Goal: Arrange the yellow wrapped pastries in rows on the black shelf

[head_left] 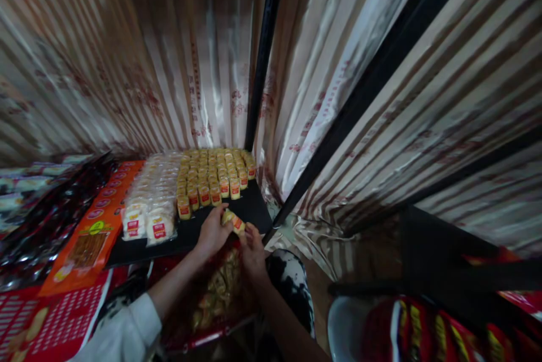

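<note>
Both hands meet just in front of the black bench [254,209]. The left hand [213,233] and the right hand [254,249] hold one small yellow packet [234,222] between them. The left fingers wrap its near end and the right fingers pinch its other end, so it sits tilted just above the bench edge.

On the bench, many more yellow packets [215,173] stand in neat rows, each with its red label facing front, so they are easy to see. The front row stops short at the right, near the held packet. Beside them on the left lie white packets [148,209], also in rows. An orange bag [91,232] lies flat further left, next to dark shiny bags [38,221].

Under the hands is a clear bag of snacks [215,288], close by and easy to reach. Striped curtains [169,51] hang behind the bench.
</note>
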The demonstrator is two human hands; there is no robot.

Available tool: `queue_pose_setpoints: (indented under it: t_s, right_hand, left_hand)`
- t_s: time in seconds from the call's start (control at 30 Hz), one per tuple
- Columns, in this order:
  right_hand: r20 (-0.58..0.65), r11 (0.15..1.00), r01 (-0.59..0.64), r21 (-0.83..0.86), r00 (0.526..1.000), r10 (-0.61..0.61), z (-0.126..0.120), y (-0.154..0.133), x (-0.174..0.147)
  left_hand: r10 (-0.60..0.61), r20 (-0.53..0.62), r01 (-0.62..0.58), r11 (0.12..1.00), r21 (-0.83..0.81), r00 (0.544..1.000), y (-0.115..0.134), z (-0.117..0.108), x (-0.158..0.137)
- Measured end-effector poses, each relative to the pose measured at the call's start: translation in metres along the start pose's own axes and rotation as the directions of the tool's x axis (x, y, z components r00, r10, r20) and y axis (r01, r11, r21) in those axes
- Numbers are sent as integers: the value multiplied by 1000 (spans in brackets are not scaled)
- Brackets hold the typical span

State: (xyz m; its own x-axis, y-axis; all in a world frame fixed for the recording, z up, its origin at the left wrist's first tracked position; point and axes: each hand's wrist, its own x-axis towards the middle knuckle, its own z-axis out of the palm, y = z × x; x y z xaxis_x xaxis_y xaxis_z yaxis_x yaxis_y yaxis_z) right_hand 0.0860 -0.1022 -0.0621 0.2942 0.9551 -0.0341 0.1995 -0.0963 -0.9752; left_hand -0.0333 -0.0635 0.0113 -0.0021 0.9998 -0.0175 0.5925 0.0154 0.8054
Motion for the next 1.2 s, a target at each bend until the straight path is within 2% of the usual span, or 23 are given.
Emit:
queue_pose_setpoints:
  t_s: [0.07, 0.17, 0.23, 0.43, 0.57, 0.7, 1.03, 1.13, 1.2]
  right_hand:
    - [-74, 990, 104, -97, 991, -111, -5, -10, 8]
    - [-71, 950, 251, -184, 961, -268, -8, -19, 25]
    - [-81, 928, 308, -211, 940, -331, -6, -20, 41]
    - [-171, 936, 284, -210, 932, -321, 3, -12, 88]
    - [-172, 936, 253, -245, 939, -298, 7, -7, 106]
    - [-156, 920, 246, -306, 940, -304, 11, -3, 121]
    - [-98, 891, 302, -338, 931, -352, 20, 2, 148]
    - [-138, 879, 274, -390, 926, -350, 23, 3, 149]
    - [-179, 866, 283, -413, 907, -382, 25, 3, 151]
  left_hand:
    - [51, -3, -50, 997, 63, 999, 19, 1, 22]
    - [160, -16, -157, 979, 127, 987, 42, 10, 57]
    - [218, -15, -211, 959, 188, 976, 54, 19, 79]
    - [274, 27, -267, 904, 335, 961, 78, 48, 128]
    - [301, 124, -325, 845, 426, 946, 88, 57, 142]
    - [335, 174, -376, 785, 492, 926, 91, 60, 150]
    - [381, 197, -421, 699, 578, 903, 83, 64, 167]
    - [412, 196, -444, 683, 580, 890, 81, 62, 171]
    - [421, 210, -458, 669, 586, 883, 81, 61, 174]
